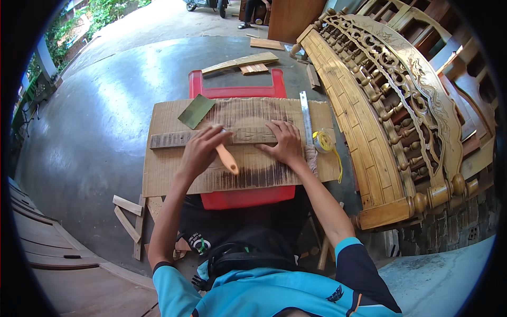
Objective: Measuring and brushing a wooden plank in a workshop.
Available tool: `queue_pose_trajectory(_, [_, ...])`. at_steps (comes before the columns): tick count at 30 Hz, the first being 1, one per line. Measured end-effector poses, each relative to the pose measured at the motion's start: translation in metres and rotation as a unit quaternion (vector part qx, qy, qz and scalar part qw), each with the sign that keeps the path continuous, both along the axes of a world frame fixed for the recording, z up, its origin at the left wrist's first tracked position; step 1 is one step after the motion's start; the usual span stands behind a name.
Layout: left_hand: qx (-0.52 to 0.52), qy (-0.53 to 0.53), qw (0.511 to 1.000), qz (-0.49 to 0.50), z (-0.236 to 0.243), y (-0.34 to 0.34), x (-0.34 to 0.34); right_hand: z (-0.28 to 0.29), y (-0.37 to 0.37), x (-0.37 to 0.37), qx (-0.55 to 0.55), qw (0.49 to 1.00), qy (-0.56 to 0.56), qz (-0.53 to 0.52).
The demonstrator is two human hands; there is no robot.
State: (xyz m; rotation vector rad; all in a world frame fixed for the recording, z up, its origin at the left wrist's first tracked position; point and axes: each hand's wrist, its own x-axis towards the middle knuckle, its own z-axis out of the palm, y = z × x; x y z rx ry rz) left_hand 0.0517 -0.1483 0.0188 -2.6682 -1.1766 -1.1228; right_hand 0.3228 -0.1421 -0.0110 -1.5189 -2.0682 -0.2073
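A dark wooden strip (174, 139) lies across the middle of a cardboard sheet (166, 171), running from nine o'clock to three o'clock, with both hands over it. The left hand (203, 141) has its grip closed around a brush (227, 159) whose orange handle sticks out toward five o'clock; the brush's working end is hidden or blurred. The right hand (285, 142) rests over the strip's three o'clock part, its grip spread wide, thumb at the near edge and fingers at the far one; whether it pinches the wood, I cannot tell. A green sheet (196, 111) lies at eleven o'clock from the left hand. A metal ruler (306, 119) lies between one and two o'clock from the right hand, and a yellow tape measure (323, 141) sits at three o'clock. The cardboard, darkly stained at twelve and six o'clock, covers a red table (248, 198). Farther off at two o'clock stands a carved wooden piece (364, 142), and loose boards (240, 62) lie at twelve o'clock on the floor (100, 142)
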Motion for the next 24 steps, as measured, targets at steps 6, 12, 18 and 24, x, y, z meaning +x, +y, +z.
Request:
queue_pose_trajectory(6, [-0.012, -0.064, 0.981, 0.184, -0.013, -0.018, -0.062, 0.001, 0.002, -0.001, 0.013, 1.0, -0.019, -0.009])
queue_pose_trajectory(12, [0.033, -0.081, 0.956, 0.279, -0.02, -0.006, -0.047, -0.003, 0.004, 0.0, 0.019, 0.999, -0.026, -0.022])
queue_pose_trajectory(18, [0.021, -0.078, 0.992, 0.101, -0.027, -0.028, 0.108, -0.008, 0.007, 0.007, 0.055, 0.998, 0.001, 0.014])
queue_pose_trajectory(24, [0.001, -0.119, 0.989, 0.089, -0.019, -0.021, 0.08, -0.006, 0.006, 0.008, 0.024, 1.0, 0.007, -0.001])
